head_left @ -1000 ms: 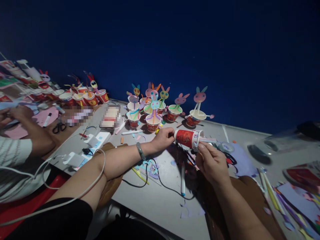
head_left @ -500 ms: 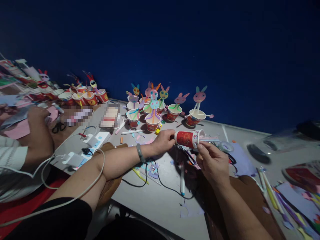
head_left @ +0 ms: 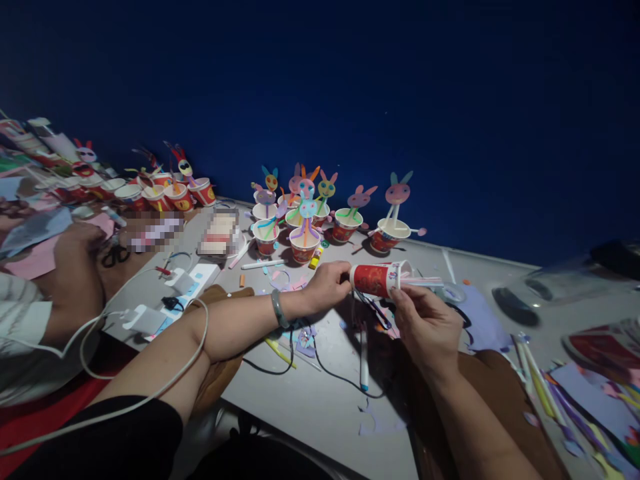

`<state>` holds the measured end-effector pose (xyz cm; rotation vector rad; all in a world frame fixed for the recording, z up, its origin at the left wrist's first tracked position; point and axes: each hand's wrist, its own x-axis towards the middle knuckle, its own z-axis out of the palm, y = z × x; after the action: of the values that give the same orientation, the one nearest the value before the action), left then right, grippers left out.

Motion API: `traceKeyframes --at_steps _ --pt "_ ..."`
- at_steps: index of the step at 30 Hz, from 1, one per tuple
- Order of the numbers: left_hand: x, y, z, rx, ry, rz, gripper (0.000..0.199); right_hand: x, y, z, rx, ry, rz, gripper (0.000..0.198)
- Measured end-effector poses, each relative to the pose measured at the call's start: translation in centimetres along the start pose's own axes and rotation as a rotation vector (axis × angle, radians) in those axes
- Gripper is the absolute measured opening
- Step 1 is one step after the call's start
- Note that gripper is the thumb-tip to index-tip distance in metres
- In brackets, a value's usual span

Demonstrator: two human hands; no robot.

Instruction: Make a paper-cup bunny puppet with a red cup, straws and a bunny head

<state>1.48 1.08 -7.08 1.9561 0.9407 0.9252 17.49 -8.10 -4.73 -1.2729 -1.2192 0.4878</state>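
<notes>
A red paper cup (head_left: 371,279) lies on its side in the air above the table, its white mouth facing right. My left hand (head_left: 327,288) is closed at the cup's base, fingertips pressed against it. At the rim, my right hand (head_left: 429,330) pinches the cup between thumb and fingers. Pale pink and white strips (head_left: 425,281) stick out of the mouth, close over the right fingers. Below the cup lie dark-handled scissors (head_left: 374,310) and a white marker (head_left: 365,360), among paper scraps.
Several cups with paper rabbit figures (head_left: 305,247) stand along the back. On the left are a power strip (head_left: 193,293) with white cables and a co-worker's arm (head_left: 75,273). Purple paper (head_left: 483,320), a clear tape roll (head_left: 453,292) and coloured strips (head_left: 575,427) lie to the right.
The cup has turned slightly, and the strips in its mouth reach a little farther right. My right hand has shifted slightly at the rim; my left hand keeps its hold.
</notes>
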Motion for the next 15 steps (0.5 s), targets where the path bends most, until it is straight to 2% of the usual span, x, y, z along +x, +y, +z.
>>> traceKeyframes --at_steps 3,7,15 --pt "-0.11 0.16 0.02 0.005 -0.005 0.009 0.017 -0.20 0.25 0.01 -0.060 0.046 -0.028 0.025" --pt "-0.13 0.12 0.05 0.007 -0.015 0.003 0.016 -0.30 0.29 -0.15 -0.183 0.029 -0.088 0.023" --pt "-0.29 -0.47 0.59 -0.073 -0.027 0.014 0.013 -0.57 0.15 -0.59 -0.449 0.066 -0.284 0.021"
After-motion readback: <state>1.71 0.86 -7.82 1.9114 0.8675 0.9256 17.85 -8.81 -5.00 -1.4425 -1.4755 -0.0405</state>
